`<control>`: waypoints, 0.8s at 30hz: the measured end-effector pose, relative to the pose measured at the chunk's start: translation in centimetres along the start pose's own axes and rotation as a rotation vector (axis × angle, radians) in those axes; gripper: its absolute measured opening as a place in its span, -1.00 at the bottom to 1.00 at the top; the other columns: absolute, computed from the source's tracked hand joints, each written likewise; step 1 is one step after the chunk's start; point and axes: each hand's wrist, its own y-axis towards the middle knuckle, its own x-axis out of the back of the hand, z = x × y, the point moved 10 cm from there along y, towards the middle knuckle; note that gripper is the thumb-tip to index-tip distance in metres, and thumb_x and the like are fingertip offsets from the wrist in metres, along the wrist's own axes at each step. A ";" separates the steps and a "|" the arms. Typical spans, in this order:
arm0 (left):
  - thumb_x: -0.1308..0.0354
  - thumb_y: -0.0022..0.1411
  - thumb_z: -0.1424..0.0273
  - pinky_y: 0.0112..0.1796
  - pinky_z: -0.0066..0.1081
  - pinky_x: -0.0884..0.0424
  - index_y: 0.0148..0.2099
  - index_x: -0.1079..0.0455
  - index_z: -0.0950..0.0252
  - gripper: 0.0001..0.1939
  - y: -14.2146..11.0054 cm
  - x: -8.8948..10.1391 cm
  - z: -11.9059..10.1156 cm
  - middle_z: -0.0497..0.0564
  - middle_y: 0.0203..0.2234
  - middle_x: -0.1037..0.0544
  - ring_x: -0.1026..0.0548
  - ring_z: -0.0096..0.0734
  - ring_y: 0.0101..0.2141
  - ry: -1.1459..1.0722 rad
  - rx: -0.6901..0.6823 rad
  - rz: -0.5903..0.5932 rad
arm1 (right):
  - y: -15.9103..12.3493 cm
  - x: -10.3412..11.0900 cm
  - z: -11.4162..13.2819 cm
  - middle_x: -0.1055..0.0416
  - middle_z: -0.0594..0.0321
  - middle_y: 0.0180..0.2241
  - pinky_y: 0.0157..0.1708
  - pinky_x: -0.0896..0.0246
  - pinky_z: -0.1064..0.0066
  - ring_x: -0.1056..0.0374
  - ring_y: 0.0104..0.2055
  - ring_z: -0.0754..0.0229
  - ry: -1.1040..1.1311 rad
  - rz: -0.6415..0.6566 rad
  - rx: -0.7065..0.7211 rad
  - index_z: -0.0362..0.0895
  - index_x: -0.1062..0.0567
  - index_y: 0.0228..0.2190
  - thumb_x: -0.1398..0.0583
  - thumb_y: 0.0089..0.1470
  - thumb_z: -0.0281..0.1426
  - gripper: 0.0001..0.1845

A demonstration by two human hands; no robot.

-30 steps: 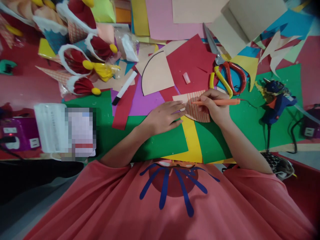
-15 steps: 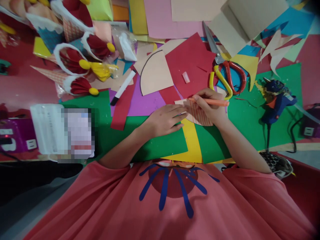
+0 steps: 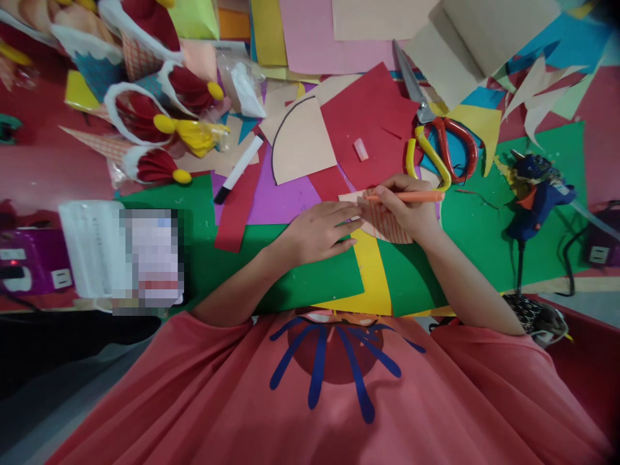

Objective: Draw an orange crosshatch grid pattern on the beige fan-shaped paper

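An orange marker (image 3: 419, 196) is pinched in my right hand (image 3: 407, 203), its tip on a curved piece of peach paper (image 3: 387, 223) marked with several orange-red lines. My left hand (image 3: 320, 232) lies flat with fingers spread, the fingertips at the left edge of that piece. Beyond my hands lies a peach paper cone pattern (image 3: 305, 142) with a black line along its curved edge. A small pink marker cap (image 3: 360, 150) rests on the red paper (image 3: 371, 116) above my right hand.
Large scissors (image 3: 436, 132) with red and yellow handles lie beyond my right hand. A blue glue gun (image 3: 535, 194) stands at the right. Several decorated paper cones (image 3: 150, 165) fill the upper left. A white marker (image 3: 239, 169) and a phone (image 3: 154, 258) are on the left.
The marker tip has shifted slightly left and down on the peach paper, and my right hand tilts a little. My left hand stays almost where it was.
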 end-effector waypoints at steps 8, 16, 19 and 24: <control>0.04 0.37 0.28 0.05 -0.16 -0.37 0.09 -0.36 0.38 -0.62 0.0 0.1 -0.1 0.22 0.04 -0.45 -0.40 -0.15 0.07 0.015 -0.013 -0.010 | 0.0 0.1 0.5 -0.44 0.29 -0.53 -0.48 -0.23 0.45 -0.35 -0.47 0.30 -0.023 -0.017 0.027 -0.12 -0.44 -0.49 -0.16 0.11 -0.29 -0.80; 0.03 0.37 0.29 0.06 -0.14 -0.36 0.09 -0.37 0.37 -0.63 -0.1 -0.1 0.2 0.22 0.06 -0.44 -0.39 -0.13 0.08 -0.021 0.015 0.002 | 0.1 0.0 0.4 -0.46 0.27 -0.54 -0.49 -0.22 0.44 -0.35 -0.47 0.29 -0.023 -0.014 0.012 -0.12 -0.43 -0.53 -0.17 0.08 -0.31 -0.80; 0.03 0.36 0.29 0.05 -0.12 -0.36 0.09 -0.38 0.36 -0.64 0.0 -0.2 0.2 0.21 0.05 -0.44 -0.40 -0.12 0.08 -0.020 0.021 0.011 | 0.0 -0.1 0.2 -0.44 0.29 -0.56 -0.51 -0.19 0.45 -0.33 -0.49 0.30 -0.020 0.005 0.000 -0.13 -0.43 -0.54 -0.17 0.06 -0.31 -0.79; 0.04 0.36 0.31 0.04 -0.14 -0.38 0.08 -0.38 0.37 -0.64 -0.1 0.0 0.1 0.21 0.04 -0.45 -0.41 -0.14 0.06 0.003 0.002 -0.008 | 0.0 -0.4 -0.3 -0.30 0.35 -0.66 -0.58 -0.07 0.47 -0.20 -0.57 0.35 0.026 0.019 -0.047 -0.13 -0.35 -0.65 -0.20 0.00 -0.30 -0.72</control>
